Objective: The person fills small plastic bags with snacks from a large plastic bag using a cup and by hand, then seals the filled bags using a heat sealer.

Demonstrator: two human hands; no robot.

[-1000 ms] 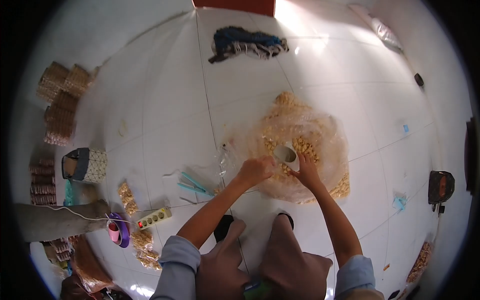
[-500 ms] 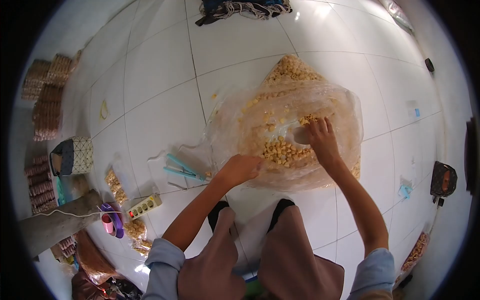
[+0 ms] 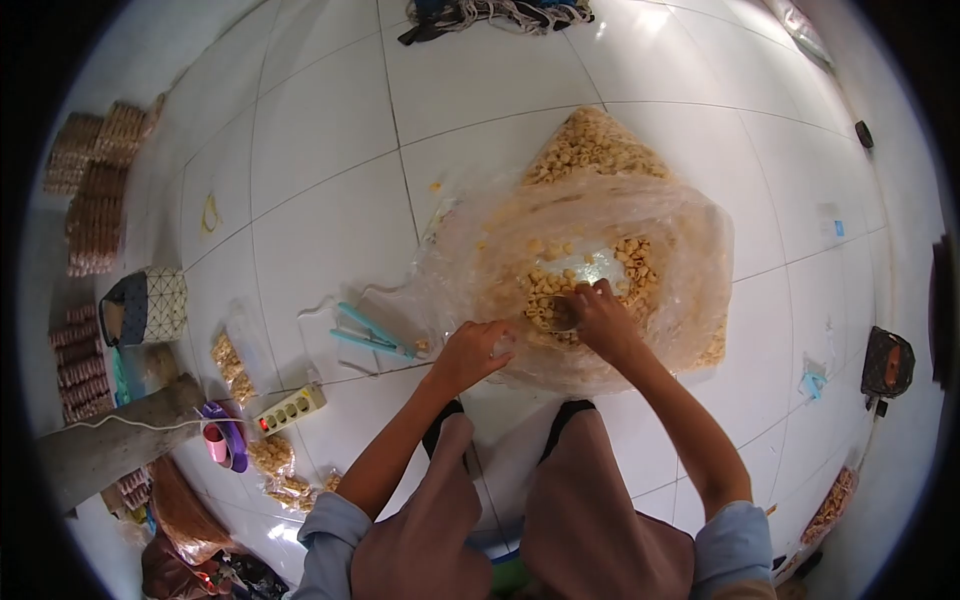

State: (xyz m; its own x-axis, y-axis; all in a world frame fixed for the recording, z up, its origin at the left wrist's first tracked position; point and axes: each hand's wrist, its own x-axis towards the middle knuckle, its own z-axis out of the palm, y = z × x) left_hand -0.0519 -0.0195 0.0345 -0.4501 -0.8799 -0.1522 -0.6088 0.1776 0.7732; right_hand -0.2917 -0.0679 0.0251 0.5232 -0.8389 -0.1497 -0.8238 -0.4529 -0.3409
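Note:
A large clear plastic bag [image 3: 690,290] lies on the floor with its mouth open toward me. Small tan, tube-like snack pieces [image 3: 635,265] show inside it, and more fill the bag's far corner. My right hand [image 3: 607,325] reaches into the mouth, closed around a greyish cup [image 3: 566,313] that dips among the pieces. At the near left rim, my left hand [image 3: 474,354] is closed on the bag's plastic edge; its fingertips are partly hidden. Left of the bag lies a teal tong-shaped tool [image 3: 372,337].
A power strip [image 3: 292,408], small snack bags [image 3: 232,370] and a purple object [image 3: 235,440] lie at left, near a post [image 3: 120,445]. Stacked packets [image 3: 95,225] and a patterned bag [image 3: 165,305] line the left wall. A brown pouch [image 3: 888,360] sits at right.
My right hand has moved left and nearer to me, carrying the cup down into the snack pieces. My left hand shifted slightly toward me, and the bag's mouth looks wider.

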